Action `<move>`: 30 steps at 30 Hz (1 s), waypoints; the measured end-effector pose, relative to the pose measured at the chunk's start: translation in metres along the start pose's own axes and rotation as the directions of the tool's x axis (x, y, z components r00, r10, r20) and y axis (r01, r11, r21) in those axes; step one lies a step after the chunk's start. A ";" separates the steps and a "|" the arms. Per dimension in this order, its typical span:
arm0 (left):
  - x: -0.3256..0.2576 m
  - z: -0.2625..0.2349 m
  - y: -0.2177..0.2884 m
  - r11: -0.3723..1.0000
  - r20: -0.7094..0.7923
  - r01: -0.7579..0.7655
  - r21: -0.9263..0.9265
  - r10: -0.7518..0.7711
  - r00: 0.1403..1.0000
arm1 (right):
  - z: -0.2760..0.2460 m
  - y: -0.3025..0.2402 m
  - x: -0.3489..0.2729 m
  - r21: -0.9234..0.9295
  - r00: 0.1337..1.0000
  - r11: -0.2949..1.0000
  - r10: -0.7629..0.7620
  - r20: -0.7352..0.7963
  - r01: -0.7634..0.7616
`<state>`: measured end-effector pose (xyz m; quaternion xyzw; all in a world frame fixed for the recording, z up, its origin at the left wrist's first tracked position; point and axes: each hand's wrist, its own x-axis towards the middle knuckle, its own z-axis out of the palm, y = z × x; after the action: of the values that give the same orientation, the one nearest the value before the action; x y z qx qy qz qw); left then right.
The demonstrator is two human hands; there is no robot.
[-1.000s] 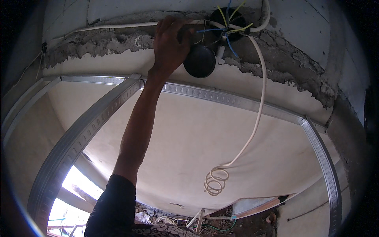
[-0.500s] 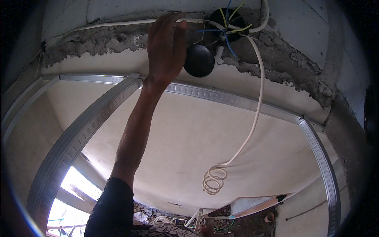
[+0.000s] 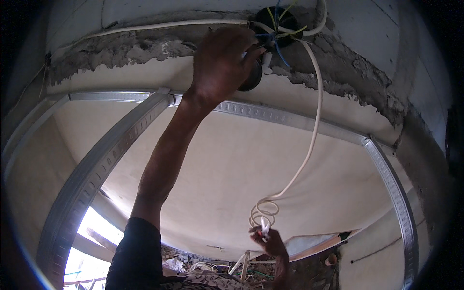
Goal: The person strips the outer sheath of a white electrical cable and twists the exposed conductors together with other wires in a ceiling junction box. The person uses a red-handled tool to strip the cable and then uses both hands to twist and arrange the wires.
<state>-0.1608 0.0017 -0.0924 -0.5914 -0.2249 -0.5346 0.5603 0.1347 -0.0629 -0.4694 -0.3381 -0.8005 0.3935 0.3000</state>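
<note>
My left hand is raised to the black round junction box, its thumb and fingers drawn together beside the box's lower left edge. What they pinch is hidden. Blue wire and yellow-green wire stick out of the box close to the fingertips. Behind the hand hangs a round black lid, partly covered. Low in the picture my right hand is closed round a small white-and-red object whose kind I cannot make out. It overlaps the coiled end of a white cable.
Metal ceiling channels run across the wall and down both sides. Another white cable leads left from the box along rough broken plaster. Below lie rubble and a cable bundle; bright openings show at lower left.
My left hand has moved right and slightly down, its fingers closing beside the box and covering much of the lid. My right hand has come up from below with the white-and-red object.
</note>
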 end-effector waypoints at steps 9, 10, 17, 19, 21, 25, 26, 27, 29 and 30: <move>0.004 -0.009 0.002 0.988 0.052 0.138 -0.066 -0.134 0.990 | -0.070 -0.180 0.053 0.353 0.888 0.873 -0.169 -0.428 0.337; 0.005 -0.011 0.004 0.982 0.051 0.160 -0.098 -0.156 0.986 | -0.075 -0.193 0.062 0.337 0.856 0.860 -0.196 -0.478 0.385; 0.009 -0.021 0.014 0.932 0.244 0.362 -0.030 -0.345 0.906 | -0.104 -0.243 0.118 0.170 0.681 0.766 -0.418 -0.601 0.620; 0.009 -0.020 0.012 0.942 0.223 0.334 -0.035 -0.318 0.921 | -0.104 -0.255 0.126 0.132 0.678 0.786 -0.420 -0.603 0.604; 0.009 -0.020 0.011 0.950 0.217 0.311 -0.024 -0.298 0.930 | -0.106 -0.273 0.131 0.124 0.694 0.823 -0.375 -0.615 0.554; 0.010 -0.021 0.009 0.961 0.238 0.276 0.020 -0.273 0.932 | -0.119 -0.292 0.161 0.020 0.605 0.794 -0.445 -0.660 0.607; 0.009 -0.022 0.008 0.963 0.246 0.268 0.036 -0.268 0.931 | -0.120 -0.296 0.166 -0.025 0.545 0.750 -0.503 -0.671 0.661; 0.009 -0.022 0.007 0.964 0.248 0.264 0.036 -0.264 0.932 | -0.123 -0.302 0.162 0.122 0.669 0.815 -0.368 -0.646 0.566; 0.012 -0.022 0.006 0.967 0.248 0.255 0.022 -0.252 0.935 | -0.126 -0.305 0.173 0.106 0.673 0.830 -0.362 -0.645 0.548; 0.013 -0.021 0.006 0.970 0.268 0.238 0.041 -0.240 0.933 | -0.128 -0.307 0.177 0.097 0.674 0.837 -0.359 -0.645 0.539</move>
<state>-0.1600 -0.0234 -0.0880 -0.6250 -0.3718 -0.5118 0.4573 0.0318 -0.0120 -0.1101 -0.1898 -0.6567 0.2867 0.6712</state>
